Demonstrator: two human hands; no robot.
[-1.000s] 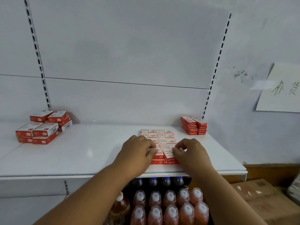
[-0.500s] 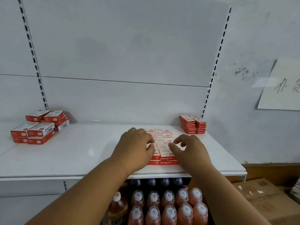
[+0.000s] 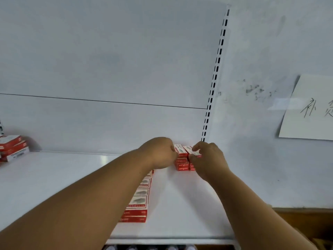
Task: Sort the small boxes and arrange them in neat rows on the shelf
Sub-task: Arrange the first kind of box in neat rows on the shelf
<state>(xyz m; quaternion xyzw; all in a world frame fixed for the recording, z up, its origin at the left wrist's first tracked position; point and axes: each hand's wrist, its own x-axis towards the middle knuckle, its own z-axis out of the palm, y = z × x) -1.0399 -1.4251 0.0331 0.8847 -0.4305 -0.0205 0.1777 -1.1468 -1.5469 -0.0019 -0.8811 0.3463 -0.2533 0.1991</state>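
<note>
A small stack of red and white boxes (image 3: 182,164) stands at the back right of the white shelf (image 3: 54,186), against the back panel. My left hand (image 3: 158,153) is curled against the stack's left side, on a top box. My right hand (image 3: 207,159) pinches a top box on the right side. A neat double-layer row of the same boxes (image 3: 138,201) runs from the shelf's front toward the back, partly hidden under my left forearm.
Another pile of red and white boxes (image 3: 12,147) sits at the far left of the shelf. A slotted upright (image 3: 214,76) rises behind the stack. A paper note (image 3: 310,109) hangs on the right wall. Bottle caps (image 3: 149,247) show below the shelf edge.
Both hands left the row of boxes at the shelf's front and reached back right to the small stack. The view moved closer and to the right.
</note>
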